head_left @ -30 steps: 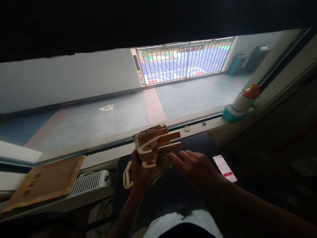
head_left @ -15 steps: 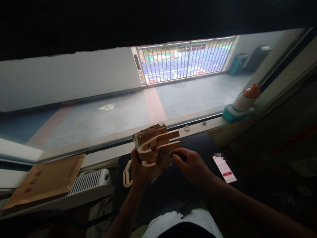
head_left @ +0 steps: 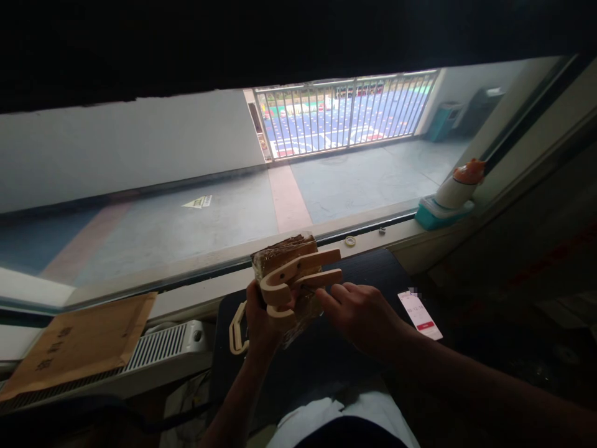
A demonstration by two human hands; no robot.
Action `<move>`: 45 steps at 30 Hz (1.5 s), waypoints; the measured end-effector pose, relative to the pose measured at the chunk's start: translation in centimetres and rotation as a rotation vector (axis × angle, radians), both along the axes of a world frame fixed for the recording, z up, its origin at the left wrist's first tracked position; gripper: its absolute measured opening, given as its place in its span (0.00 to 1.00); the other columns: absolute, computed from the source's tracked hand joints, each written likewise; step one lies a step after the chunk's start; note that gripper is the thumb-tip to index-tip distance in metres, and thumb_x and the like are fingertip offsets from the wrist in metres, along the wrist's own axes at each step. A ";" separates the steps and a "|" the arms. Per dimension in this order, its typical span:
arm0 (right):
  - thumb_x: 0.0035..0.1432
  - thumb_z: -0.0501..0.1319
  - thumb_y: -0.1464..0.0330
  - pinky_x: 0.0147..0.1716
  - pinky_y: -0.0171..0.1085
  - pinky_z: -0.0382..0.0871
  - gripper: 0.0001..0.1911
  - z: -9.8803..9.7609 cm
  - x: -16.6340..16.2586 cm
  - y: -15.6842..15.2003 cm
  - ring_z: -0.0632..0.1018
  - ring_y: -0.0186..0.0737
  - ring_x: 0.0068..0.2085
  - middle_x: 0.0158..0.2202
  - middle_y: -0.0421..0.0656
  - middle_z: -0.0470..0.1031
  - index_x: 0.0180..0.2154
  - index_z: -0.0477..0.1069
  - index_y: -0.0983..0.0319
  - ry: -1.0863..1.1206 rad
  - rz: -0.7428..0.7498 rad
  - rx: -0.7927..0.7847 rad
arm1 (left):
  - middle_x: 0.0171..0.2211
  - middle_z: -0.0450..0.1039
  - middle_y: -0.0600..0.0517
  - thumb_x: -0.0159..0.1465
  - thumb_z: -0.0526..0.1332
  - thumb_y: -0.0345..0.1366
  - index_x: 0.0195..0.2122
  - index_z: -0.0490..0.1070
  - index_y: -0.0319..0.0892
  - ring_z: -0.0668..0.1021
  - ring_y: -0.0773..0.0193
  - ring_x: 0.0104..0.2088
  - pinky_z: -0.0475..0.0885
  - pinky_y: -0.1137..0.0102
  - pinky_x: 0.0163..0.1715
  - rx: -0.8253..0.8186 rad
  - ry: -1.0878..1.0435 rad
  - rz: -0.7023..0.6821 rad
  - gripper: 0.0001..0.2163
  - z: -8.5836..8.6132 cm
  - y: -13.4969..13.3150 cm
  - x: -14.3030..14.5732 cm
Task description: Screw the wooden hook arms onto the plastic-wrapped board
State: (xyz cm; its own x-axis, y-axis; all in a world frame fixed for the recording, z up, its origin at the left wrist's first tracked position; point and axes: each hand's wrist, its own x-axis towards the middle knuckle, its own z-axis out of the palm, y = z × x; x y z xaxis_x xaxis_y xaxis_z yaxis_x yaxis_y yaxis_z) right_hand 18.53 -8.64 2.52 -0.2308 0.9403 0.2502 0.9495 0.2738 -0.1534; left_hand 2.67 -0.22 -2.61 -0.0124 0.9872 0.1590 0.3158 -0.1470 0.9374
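- Wooden curved-arm assembly (head_left: pixel 298 274) sits raised just below the window sill (head_left: pixel 209 267). The left hand (head_left: pixel 261 320) curls its fingers tightly round the hooked end, with a clear bag of parts (head_left: pixel 284 249) clamped behind it.
- Fingertips of the right hand (head_left: pixel 361 314) are drawn together against the lower arm, as if pinching something small; the dim light hides what.
- Risk: a hard push on the thin arms could crack or twist them, since only one end is gripped.
- Risk: the bag could slide out of that crowded grip and spill onto the dark table (head_left: pixel 373 264) under the sill, near the phone (head_left: pixel 420 314).
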 end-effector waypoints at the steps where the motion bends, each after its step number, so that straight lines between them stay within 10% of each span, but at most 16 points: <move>1: 0.60 0.52 0.74 0.28 0.32 0.60 0.09 -0.5 -0.2 0.0 0.72 0.34 0.29 0.28 0.43 0.73 0.37 0.70 0.63 0.118 -0.050 -0.006 | 0.35 0.71 0.52 0.45 0.68 0.42 0.44 0.64 0.41 0.74 0.63 0.32 0.70 0.69 0.31 0.007 0.002 0.002 0.26 -0.1 0.1 -0.1; 8: 0.58 0.54 0.65 0.29 0.32 0.64 0.13 -1.5 -0.2 1.1 0.75 0.36 0.32 0.32 0.43 0.78 0.36 0.75 0.64 1.019 -0.399 -0.342 | 0.37 0.71 0.52 0.45 0.69 0.43 0.46 0.62 0.43 0.75 0.62 0.34 0.70 0.69 0.34 0.054 -0.001 0.022 0.28 -1.0 0.2 -0.3; 15: 0.55 0.58 0.64 0.27 0.33 0.58 0.20 1.3 0.4 0.7 0.74 0.36 0.29 0.30 0.39 0.75 0.51 0.65 0.58 0.459 -0.311 -0.351 | 0.38 0.71 0.51 0.47 0.68 0.42 0.48 0.62 0.43 0.75 0.61 0.36 0.70 0.69 0.34 -0.041 0.056 0.073 0.28 -1.4 -0.2 -0.6; 22: 0.57 0.50 0.80 0.25 0.33 0.56 0.13 0.6 0.5 0.1 0.70 0.35 0.28 0.29 0.43 0.71 0.41 0.69 0.64 -0.107 0.006 -0.053 | 0.36 0.71 0.52 0.47 0.68 0.42 0.44 0.64 0.42 0.75 0.61 0.35 0.69 0.68 0.34 -0.091 -0.030 0.065 0.23 0.2 -0.2 -0.2; 33: 0.61 0.49 0.58 0.19 0.30 0.55 0.22 -1.1 0.1 1.2 0.64 0.30 0.21 0.19 0.37 0.66 0.31 0.74 0.65 1.044 -0.360 -0.525 | 0.39 0.73 0.49 0.47 0.68 0.42 0.43 0.66 0.41 0.76 0.60 0.38 0.71 0.68 0.35 -0.156 -0.096 0.050 0.24 -0.6 0.6 -0.3; 45: 0.56 0.56 0.60 0.28 0.34 0.70 0.18 1.3 0.6 -3.3 0.76 0.38 0.32 0.31 0.42 0.76 0.45 0.73 0.59 1.059 -0.466 -0.267 | 0.37 0.77 0.45 0.52 0.62 0.48 0.50 0.66 0.36 0.79 0.56 0.35 0.74 0.65 0.31 -0.588 -0.574 -0.124 0.28 0.3 -1.1 0.6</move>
State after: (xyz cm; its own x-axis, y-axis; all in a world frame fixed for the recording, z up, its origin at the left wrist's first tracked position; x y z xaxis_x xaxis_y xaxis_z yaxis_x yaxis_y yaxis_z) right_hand 19.08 -11.98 3.83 0.3516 0.9301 -0.1066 0.3147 -0.2246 -0.9222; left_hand 3.22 -1.33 -2.33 0.1797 0.9067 -0.3815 -0.2207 0.4151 0.8826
